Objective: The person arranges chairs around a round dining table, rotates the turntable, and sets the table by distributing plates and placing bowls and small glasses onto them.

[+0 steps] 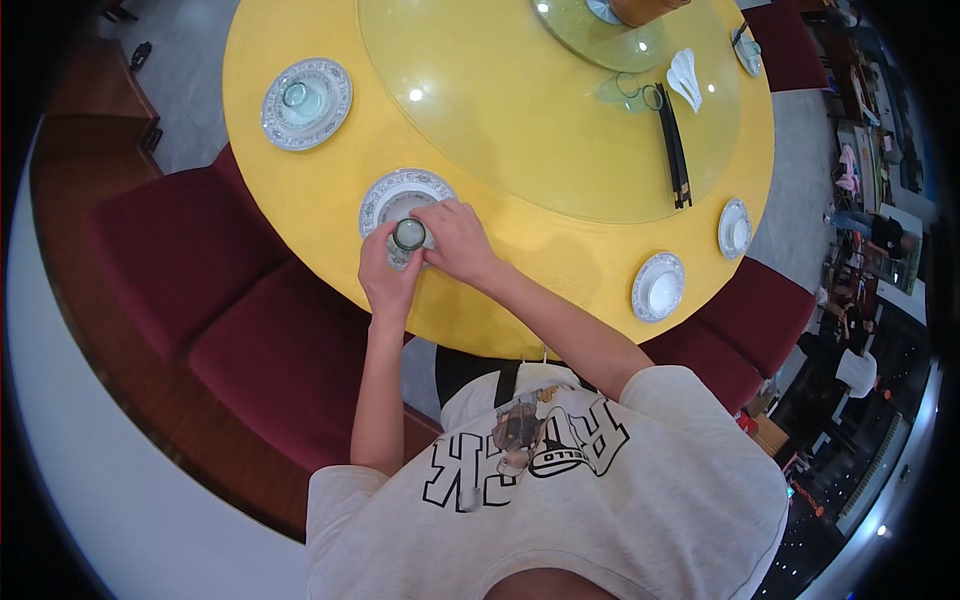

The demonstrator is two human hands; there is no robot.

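A small greenish glass cup [409, 234] is between my two hands, over a patterned plate [382, 195] near the table's front edge. My left hand [386, 270] has its fingers around the cup's left and lower side. From the right, my right hand [457, 237] grips the cup's other side with bent fingers. A smaller bowl or dish [402, 205] shows partly beneath the hands on the plate. Whether the cup touches the dish cannot be made out.
Another plate with a glass [295, 95] stands at the left. Plates with white bowls [661, 291] [736, 231] sit at the right. Black chopsticks [674, 148], glasses [628, 88] and white spoons [684, 80] lie on the glass turntable [500, 120]. Dark red chairs [285, 360] ring the yellow table [245, 185].
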